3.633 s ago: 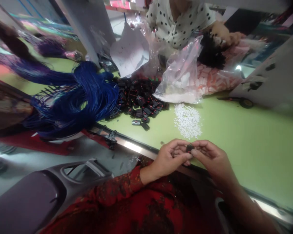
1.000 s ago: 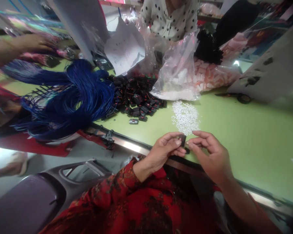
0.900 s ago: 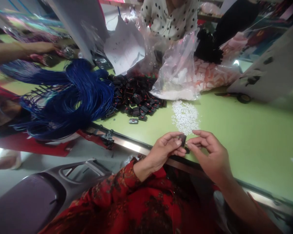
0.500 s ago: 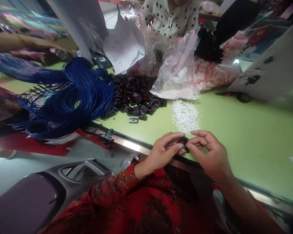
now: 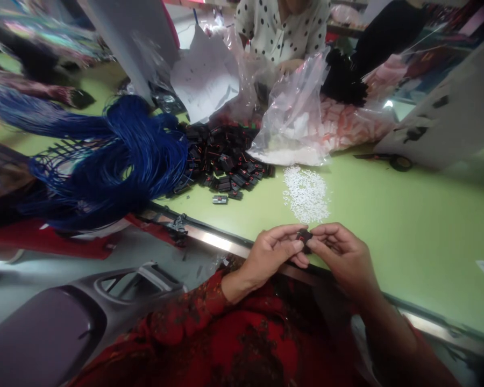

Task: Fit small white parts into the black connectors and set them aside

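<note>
Near the table's front edge, a small black connector (image 5: 304, 238) with a red mark is held between my two hands. My left hand (image 5: 272, 252) grips it from the left between thumb and fingers. From the right, my right hand (image 5: 344, 255) has its thumb and fingertips pressed on the connector's other side; whether a tiny piece is also pinched there cannot be made out. Just beyond my fingers lies a spread of small white pieces (image 5: 305, 193). A heap of black connectors (image 5: 226, 158) is to their left, with one greyish connector (image 5: 220, 199) lying in front of it.
Bundled blue wires (image 5: 145, 145) cover the table's left part. Behind the white pieces stands a clear plastic bag (image 5: 292, 123). Scissors (image 5: 399, 161) lie at the right back. A person in a dotted shirt (image 5: 282, 32) is across the green table (image 5: 419, 231).
My right hand's fingers have come down and closed onto the connector. At the far left, the other person's forearm has gone from above the wires; a dark sleeve shows farther back.
</note>
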Demonstrator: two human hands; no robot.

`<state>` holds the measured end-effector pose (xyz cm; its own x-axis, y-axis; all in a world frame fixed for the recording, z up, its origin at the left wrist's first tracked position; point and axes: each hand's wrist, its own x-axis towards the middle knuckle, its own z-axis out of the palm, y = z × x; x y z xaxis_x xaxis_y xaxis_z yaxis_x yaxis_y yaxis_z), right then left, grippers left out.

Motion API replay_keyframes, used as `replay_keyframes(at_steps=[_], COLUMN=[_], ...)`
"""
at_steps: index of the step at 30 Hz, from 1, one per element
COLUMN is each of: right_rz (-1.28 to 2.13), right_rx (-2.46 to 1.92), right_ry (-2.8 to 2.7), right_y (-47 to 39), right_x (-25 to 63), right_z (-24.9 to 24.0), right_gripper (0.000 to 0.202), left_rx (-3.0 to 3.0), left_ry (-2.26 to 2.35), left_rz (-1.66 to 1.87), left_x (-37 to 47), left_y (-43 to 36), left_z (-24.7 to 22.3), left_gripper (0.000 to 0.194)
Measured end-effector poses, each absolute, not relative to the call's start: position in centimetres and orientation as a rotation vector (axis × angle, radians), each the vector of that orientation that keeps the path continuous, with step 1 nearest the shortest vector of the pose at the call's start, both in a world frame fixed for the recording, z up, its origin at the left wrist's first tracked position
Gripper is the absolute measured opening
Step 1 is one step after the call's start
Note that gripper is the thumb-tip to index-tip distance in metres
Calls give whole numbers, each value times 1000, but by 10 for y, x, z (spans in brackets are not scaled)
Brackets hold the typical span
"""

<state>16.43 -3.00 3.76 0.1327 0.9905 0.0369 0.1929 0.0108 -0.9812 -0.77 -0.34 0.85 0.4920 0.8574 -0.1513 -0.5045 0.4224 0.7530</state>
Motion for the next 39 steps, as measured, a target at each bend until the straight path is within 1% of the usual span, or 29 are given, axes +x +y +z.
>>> replay_keyframes(at_steps=[5,12,17,23,34,39], right_rz=[962,1005,1091,1120,1036,1110], right_rx=[-1362,-1371,-1368,-1362,-1433,-1430], right_ry=[-1217,-1171,-1125,-1089,-1089,-1024], right_y=[-32,-34,-35,-35,-40,-42], right_x=[161,160,162,165,161,165], right_z=[37,37,39,39,36,35], right_gripper=[13,15,12,17,15,22], left_rx=[595,593,589,584,730,638], left_ry=[621,614,614,602,643,647], left_rz=[934,979,968,974,982,949], left_x=[-3,1,1,0,0,3], left_y=[-10,-13,-12,-11,-16,-15], left_z=[7,6,9,8,6,10], left_gripper=[50,48,46,44,48,51])
